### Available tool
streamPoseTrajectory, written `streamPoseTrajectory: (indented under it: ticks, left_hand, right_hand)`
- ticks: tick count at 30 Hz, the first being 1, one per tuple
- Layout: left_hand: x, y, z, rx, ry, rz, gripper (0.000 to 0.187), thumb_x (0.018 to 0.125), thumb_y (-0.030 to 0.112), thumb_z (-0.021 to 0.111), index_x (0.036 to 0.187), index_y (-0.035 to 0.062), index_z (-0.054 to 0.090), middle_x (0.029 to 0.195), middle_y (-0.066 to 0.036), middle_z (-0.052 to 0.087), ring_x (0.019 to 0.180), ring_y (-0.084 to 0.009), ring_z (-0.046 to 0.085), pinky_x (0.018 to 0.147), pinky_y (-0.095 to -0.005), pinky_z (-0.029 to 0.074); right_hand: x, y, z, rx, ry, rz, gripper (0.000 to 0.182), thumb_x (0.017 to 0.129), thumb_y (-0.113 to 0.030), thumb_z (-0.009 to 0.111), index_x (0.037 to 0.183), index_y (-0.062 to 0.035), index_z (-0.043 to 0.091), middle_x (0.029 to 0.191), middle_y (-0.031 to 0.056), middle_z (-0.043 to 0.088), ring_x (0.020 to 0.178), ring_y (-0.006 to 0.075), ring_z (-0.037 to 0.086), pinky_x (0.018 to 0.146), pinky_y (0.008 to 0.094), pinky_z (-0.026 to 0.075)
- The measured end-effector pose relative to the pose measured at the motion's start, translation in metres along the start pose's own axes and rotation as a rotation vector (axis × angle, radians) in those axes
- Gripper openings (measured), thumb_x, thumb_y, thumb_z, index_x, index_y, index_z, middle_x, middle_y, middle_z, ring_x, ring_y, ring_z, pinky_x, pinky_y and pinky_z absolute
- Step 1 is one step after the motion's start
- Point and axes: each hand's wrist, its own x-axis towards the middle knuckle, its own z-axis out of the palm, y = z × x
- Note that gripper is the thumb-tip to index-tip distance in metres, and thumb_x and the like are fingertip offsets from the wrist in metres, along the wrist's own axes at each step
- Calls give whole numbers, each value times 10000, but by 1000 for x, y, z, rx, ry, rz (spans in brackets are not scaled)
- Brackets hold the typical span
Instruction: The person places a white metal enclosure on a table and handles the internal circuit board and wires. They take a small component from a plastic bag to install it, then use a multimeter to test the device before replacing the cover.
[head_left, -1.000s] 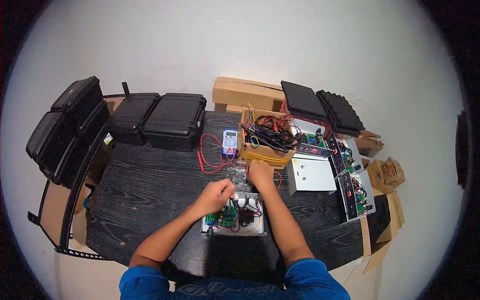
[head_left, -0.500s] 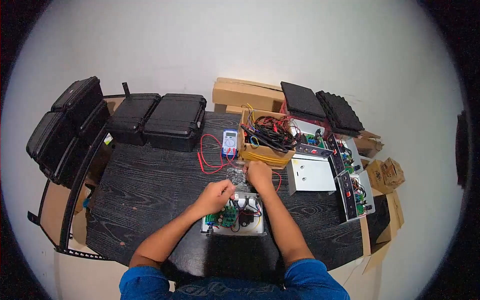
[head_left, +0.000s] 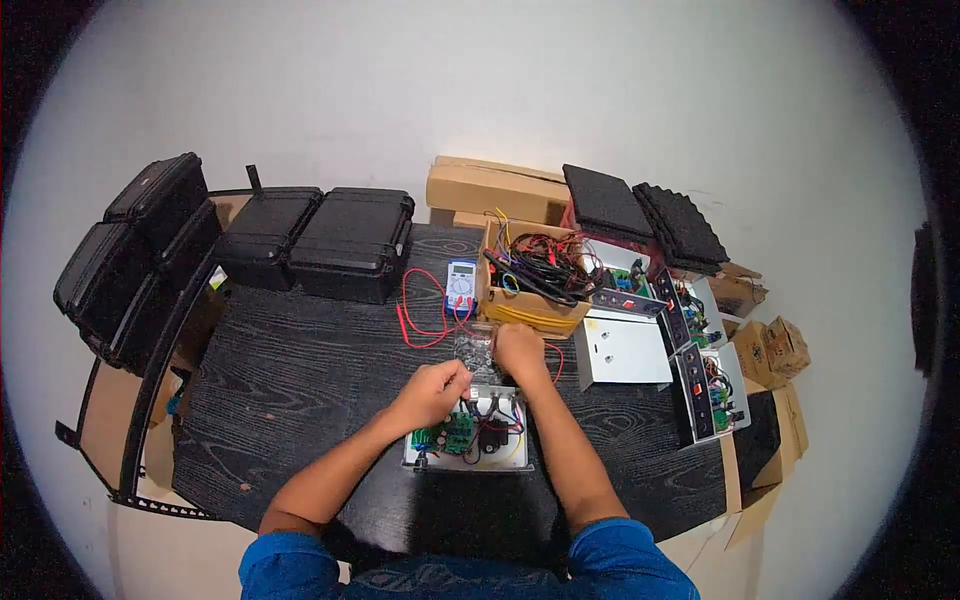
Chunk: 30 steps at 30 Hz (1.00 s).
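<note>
A white metal enclosure [head_left: 512, 455] lies open near the table's front edge. Inside it are a green circuit board [head_left: 455, 432], a black block-shaped part [head_left: 493, 437] and coloured wires. My left hand [head_left: 432, 394] is closed at the enclosure's back left edge, its fingertips hidden. Just behind the enclosure lies a clear plastic bag or tray [head_left: 474, 352] with small metallic-looking bits. My right hand [head_left: 521, 353], also closed, is at the right side of that clear plastic. Whatever its fingers grip cannot be made out.
Behind my hands are a blue-edged multimeter [head_left: 461, 284] with red leads and a cardboard box [head_left: 535, 318] of tangled cables. A white cover [head_left: 625, 352] and several open enclosures [head_left: 713, 392] stand right. Black hard cases [head_left: 350, 235] line the left and back.
Both hands keep nearly the same places and stay closed. The right hand shows at most a very slight shift; the enclosure has not moved.
</note>
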Motion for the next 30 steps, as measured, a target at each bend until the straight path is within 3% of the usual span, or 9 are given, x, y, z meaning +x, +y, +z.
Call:
streamPoseTrajectory:
  ticks: [3,6,9,21,24,25,28,30]
  left_hand:
    - [0,-2,1,28,24,48,322,1077,267,526,872,52,650,726,-8,642,620,-81,555,576,-300,464]
    - [-1,6,-2,-1,-23,-56,313,1071,252,532,866,50,652,739,-14,657,649,-87,544,608,-303,452]
    - [-1,3,-1,-22,-6,-26,306,1071,244,529,873,49,656,752,-15,668,658,-88,553,616,-305,460]
    - [0,-2,-1,14,5,12,326,1066,273,525,888,34,657,809,-38,704,714,-127,611,685,-321,495]
    - [0,-1,-1,-11,2,-3,327,1070,272,522,891,33,654,819,-37,710,729,-128,616,694,-323,498]
    - [0,-2,-1,-15,13,-4,312,1062,265,538,902,23,656,815,-55,721,722,-145,637,684,-335,505]
    - [2,-10,1,-28,50,-2,289,1046,252,570,926,7,664,796,-84,738,705,-170,670,664,-351,517]
    - [3,-14,2,-42,76,7,291,1049,256,569,927,12,669,773,-67,727,701,-149,657,663,-335,513]
  right_hand:
    - [-5,2,2,143,74,-19,100,837,-223,691,871,-196,780,903,163,757,877,374,739,792,493,585]
    - [-1,7,14,145,39,11,81,823,-224,712,859,-187,775,896,156,756,888,366,737,789,491,580]
    - [-3,5,11,128,59,1,67,810,-221,728,849,-191,773,901,144,759,901,355,736,783,479,581]
    - [-9,13,-10,208,-27,-6,215,893,-239,645,952,-63,754,1000,224,743,976,423,710,875,509,558]
    - [-20,9,-56,332,-48,-50,289,929,-262,612,991,-9,738,1012,262,737,994,454,700,910,557,537]
    - [-21,10,-64,308,73,-119,224,901,-215,650,933,-4,719,909,231,735,897,372,728,827,491,561]
    - [-29,1,-110,607,-112,-88,112,876,-128,696,885,-16,696,819,121,723,796,202,712,743,347,559]
    - [-30,5,-99,975,-269,-237,89,865,-84,752,886,-30,684,829,23,695,770,83,630,721,251,516]
